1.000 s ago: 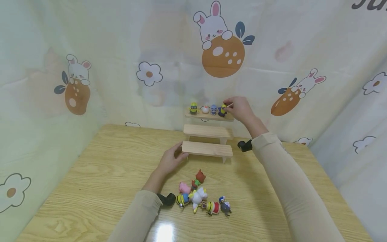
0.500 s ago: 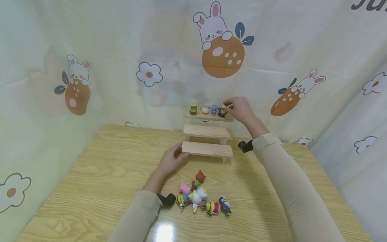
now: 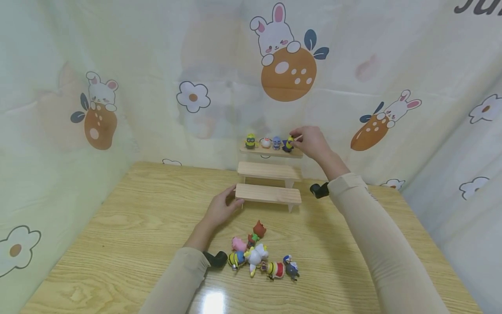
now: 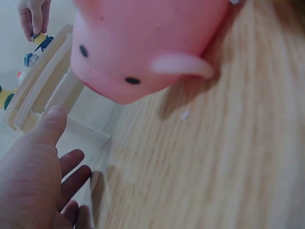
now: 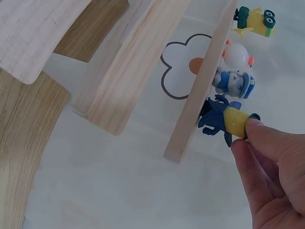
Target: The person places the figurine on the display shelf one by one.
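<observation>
At the right end of the top step (image 5: 180,138), my right hand (image 3: 313,141) pinches the head of a toy figure (image 5: 224,119) with a yellow head and dark blue outfit. The figure stands upright with its feet at the step's surface. Beside it stand a blue-capped grey figure (image 5: 233,83), a round white figure (image 5: 237,56) and a yellow goggled minion figure (image 5: 259,21). My left hand (image 3: 221,210) is at the left end of the lowest step (image 3: 268,193), thumb and fingers loosely spread; whether they touch it is hard to tell.
Several toy figures lie on the wooden table (image 3: 129,244) in front: a pink pig (image 3: 238,244), a red-headed one (image 3: 259,229), a white one (image 3: 256,256), a red-caped minion (image 3: 276,269) and a dark one (image 3: 291,269). The middle step (image 3: 269,170) is bare. A printed curtain (image 3: 219,56) hangs behind.
</observation>
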Available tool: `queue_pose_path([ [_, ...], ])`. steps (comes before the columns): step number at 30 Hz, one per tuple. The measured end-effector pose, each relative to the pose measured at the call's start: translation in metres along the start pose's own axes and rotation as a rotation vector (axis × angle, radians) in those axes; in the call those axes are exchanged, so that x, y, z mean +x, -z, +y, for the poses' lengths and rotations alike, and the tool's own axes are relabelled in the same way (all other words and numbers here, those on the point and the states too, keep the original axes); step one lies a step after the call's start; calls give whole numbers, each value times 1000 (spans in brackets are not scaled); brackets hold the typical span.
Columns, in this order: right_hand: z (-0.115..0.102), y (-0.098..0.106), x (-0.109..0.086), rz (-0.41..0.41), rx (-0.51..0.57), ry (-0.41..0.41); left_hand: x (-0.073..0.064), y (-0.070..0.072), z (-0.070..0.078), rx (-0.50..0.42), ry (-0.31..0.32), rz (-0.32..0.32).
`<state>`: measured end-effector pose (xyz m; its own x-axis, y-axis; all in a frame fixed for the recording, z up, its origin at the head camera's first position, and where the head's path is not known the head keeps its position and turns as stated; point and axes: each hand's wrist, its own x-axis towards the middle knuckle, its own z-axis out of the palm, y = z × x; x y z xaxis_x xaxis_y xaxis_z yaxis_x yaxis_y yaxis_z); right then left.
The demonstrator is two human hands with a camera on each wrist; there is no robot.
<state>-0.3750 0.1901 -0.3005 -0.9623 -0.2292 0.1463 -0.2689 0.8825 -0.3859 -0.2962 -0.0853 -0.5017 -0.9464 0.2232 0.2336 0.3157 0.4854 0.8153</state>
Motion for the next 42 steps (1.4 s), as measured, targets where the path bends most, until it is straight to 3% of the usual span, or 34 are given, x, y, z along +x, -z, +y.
queue_pose_path([
  [13, 4, 8, -4, 40, -27, 13, 0, -1, -1, 2, 13, -6],
  [22, 6, 20, -42, 175, 29, 92, 0, -1, 0, -18, 4, -9],
  [26, 0, 2, -69, 172, 51, 136, -1, 1, -1, -7, 21, -14],
  [33, -17, -51, -115, 47, 124, 196, -1, 1, -1, 3, 29, -25],
  [42, -19, -87, -149, -66, 167, 221, 1, 0, -2, 3, 17, -15],
])
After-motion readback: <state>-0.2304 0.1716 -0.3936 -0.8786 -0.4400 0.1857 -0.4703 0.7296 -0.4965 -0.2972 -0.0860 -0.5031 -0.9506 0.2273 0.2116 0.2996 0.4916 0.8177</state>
